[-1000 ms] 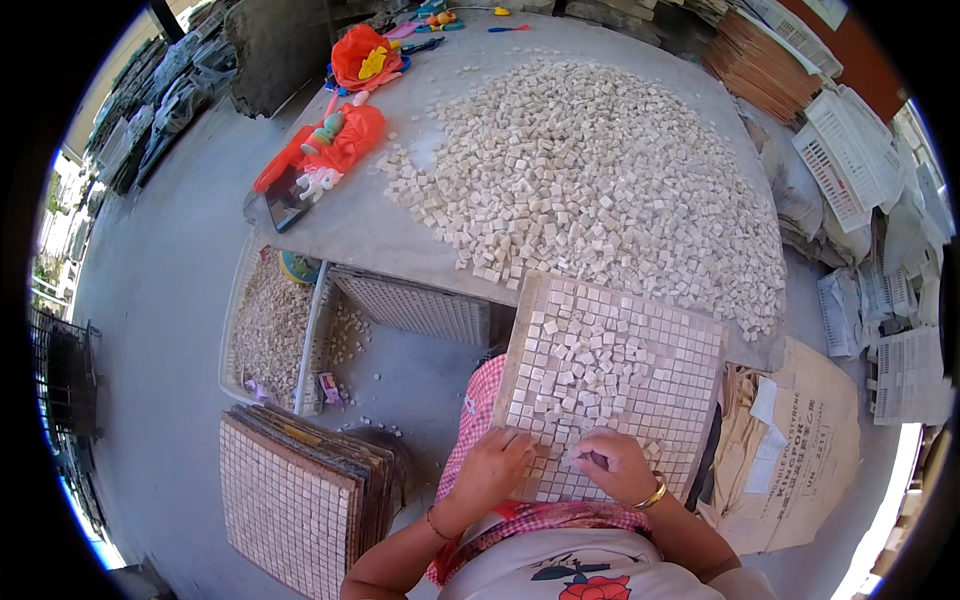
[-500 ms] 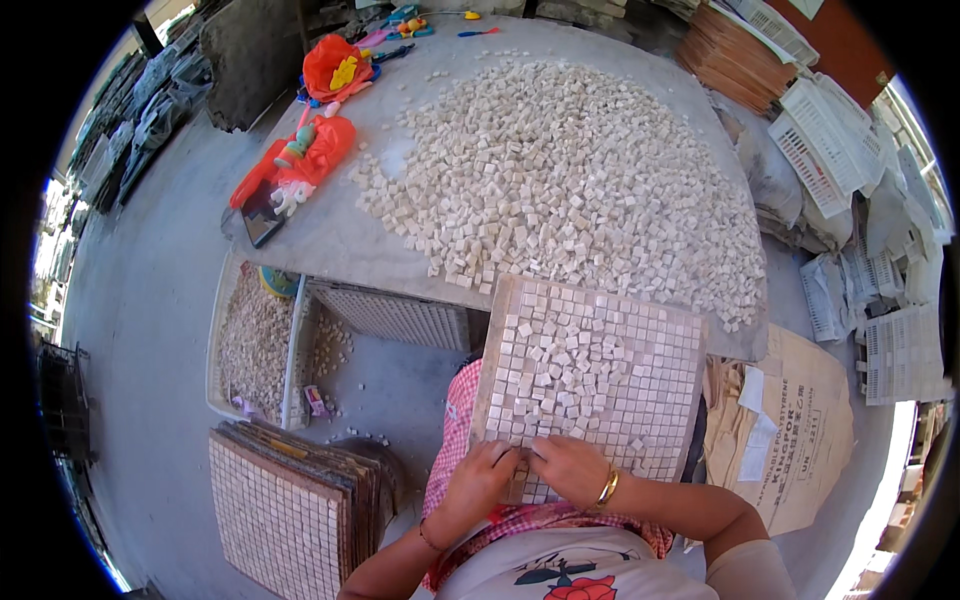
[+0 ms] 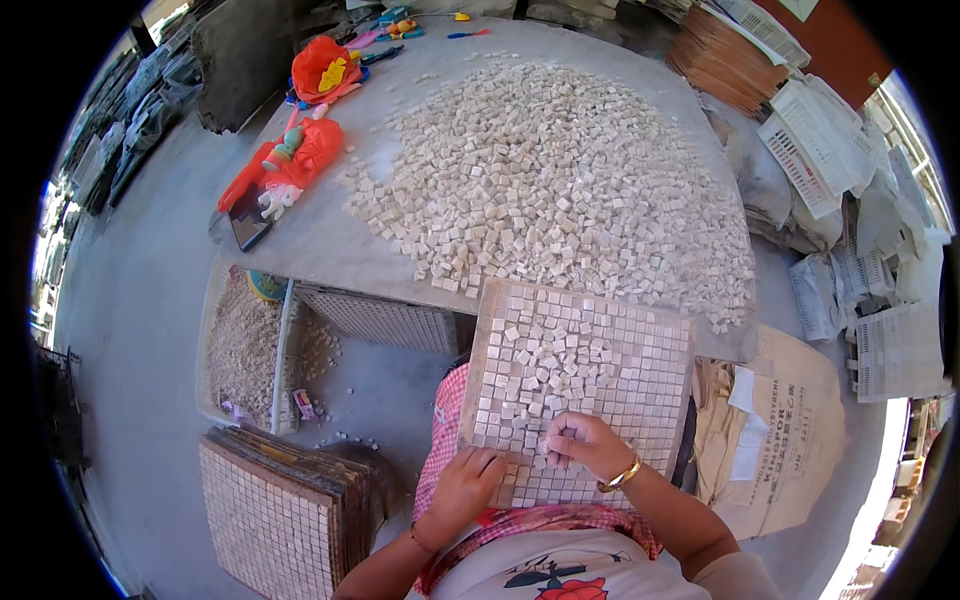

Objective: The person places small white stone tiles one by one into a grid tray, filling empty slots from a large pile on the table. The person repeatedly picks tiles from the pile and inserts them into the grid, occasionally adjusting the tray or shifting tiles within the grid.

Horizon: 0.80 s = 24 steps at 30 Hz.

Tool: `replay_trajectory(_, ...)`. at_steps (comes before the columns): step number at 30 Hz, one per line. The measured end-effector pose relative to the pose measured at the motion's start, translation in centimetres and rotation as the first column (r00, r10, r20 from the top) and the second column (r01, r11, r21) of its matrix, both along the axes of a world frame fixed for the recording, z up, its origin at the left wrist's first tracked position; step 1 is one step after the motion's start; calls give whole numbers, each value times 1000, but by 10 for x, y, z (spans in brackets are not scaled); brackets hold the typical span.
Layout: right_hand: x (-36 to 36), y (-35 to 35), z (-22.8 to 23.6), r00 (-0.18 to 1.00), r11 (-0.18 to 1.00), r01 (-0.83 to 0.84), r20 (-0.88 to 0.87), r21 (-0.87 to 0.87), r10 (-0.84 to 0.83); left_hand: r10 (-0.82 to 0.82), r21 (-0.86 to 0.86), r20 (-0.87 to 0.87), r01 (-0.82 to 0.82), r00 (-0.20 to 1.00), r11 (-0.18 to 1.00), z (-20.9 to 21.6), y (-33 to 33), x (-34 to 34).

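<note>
A square tray (image 3: 645,400) with a grid of small cells leans on my lap against the table edge. Pale square stone tiles fill many cells, and a pile of loose tiles (image 3: 560,362) lies over its middle and left. My left hand (image 3: 466,484) rests at the tray's near left corner with fingers bent and together, their tips hidden against the tiles. Just right of it, my right hand (image 3: 588,445) is over the near part of the grid. Its thumb and fingers are pinched together beside loose tiles; what they hold is too small to tell.
A broad heap of tiles (image 3: 570,180) covers the grey table (image 3: 340,245). Red bags (image 3: 320,148), toys and a phone (image 3: 250,230) lie at its left. Below stand a white crate (image 3: 208,350) of tiles and a stack of filled trays (image 3: 270,510). A brown paper sack (image 3: 800,440) lies right.
My right hand has lifted away from the left and moved up and slightly right over the tray. My left hand has shifted a little left and down. The whole view has slid slightly.
</note>
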State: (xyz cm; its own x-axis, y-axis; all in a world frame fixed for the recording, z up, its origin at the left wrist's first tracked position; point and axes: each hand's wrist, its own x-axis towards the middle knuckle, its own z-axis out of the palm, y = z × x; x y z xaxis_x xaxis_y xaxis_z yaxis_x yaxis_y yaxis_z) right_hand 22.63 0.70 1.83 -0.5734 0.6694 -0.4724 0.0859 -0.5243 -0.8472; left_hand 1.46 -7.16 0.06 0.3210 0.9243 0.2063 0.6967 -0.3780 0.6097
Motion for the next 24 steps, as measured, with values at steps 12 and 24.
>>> replay_trajectory(12, 14, -9, 4, 974, 981, 172, -130, -95, -183, 70, 32, 42, -72, 997, 997, 7, -1, 10)
replay_trajectory(24, 3, -11, 4, 859, 625, -327, 499, 708, -116, 391, -259, 331, -316, 859, 913, 11, 3, 8)
